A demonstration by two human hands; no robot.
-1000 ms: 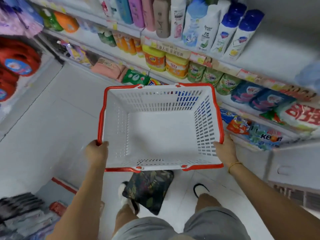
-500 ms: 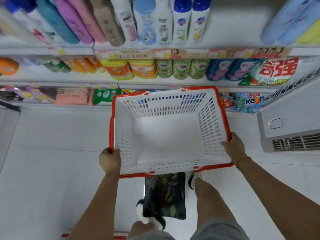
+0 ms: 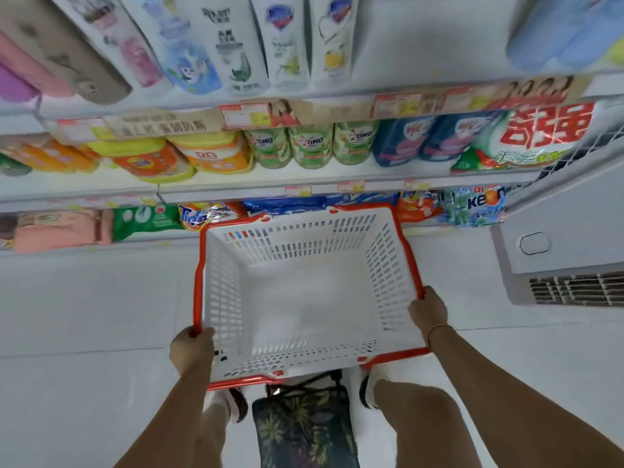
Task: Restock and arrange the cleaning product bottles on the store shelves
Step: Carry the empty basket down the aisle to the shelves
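I hold an empty white basket [image 3: 388,271] with a red rim in front of me over the floor. My left hand [image 3: 190,349] grips its near left corner, and my right hand [image 3: 428,310] grips the right rim. Straight ahead stand the store shelves [image 3: 304,179]. The top shelf carries tall bottles [image 3: 283,38], white, pink and brown. Below them sit green OMO bottles [image 3: 312,146], orange and yellow tubs [image 3: 216,152] and blue pouches [image 3: 405,140]. Detergent bags [image 3: 479,204] lie on the lowest shelf, just beyond the basket.
A white chest cabinet [image 3: 567,251] with a vent grille stands at the right. A dark floral bag [image 3: 304,430] hangs under the basket between my legs. White tiled floor [image 3: 87,315] stretches to the left.
The view has turned to face the shelves squarely and come closer to them. The basket sits lower and nearer the bottom shelf, with both hands keeping the same grip.
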